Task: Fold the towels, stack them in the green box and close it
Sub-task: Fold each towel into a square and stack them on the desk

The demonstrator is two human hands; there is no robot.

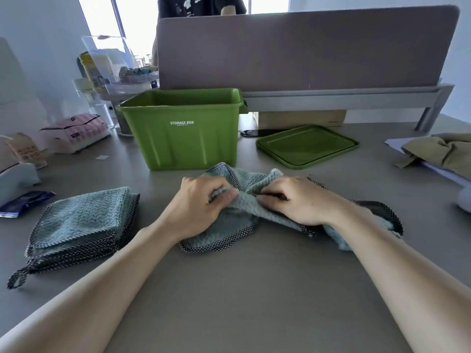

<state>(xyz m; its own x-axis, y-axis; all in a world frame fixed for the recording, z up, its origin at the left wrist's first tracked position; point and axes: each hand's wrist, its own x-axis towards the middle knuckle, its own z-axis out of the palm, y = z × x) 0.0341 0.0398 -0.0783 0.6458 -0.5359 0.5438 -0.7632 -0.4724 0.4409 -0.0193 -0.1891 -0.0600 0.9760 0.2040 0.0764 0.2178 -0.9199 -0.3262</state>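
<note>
A pink striped packet (76,132) lies left on the grey bench (229,289); olive cloth (443,152) lies right, below a divider panel (305,49).

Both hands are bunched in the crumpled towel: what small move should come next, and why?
Probably spread it flat first. The left hand and right hand pinch the crumpled teal towel at its middle, its edges rumpled, while the folded stack waits at the left and the green box stands open, its lid beside it.

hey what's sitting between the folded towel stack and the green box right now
Nothing: in the head view the grey table is bare between the folded towel stack and the green box.
</note>
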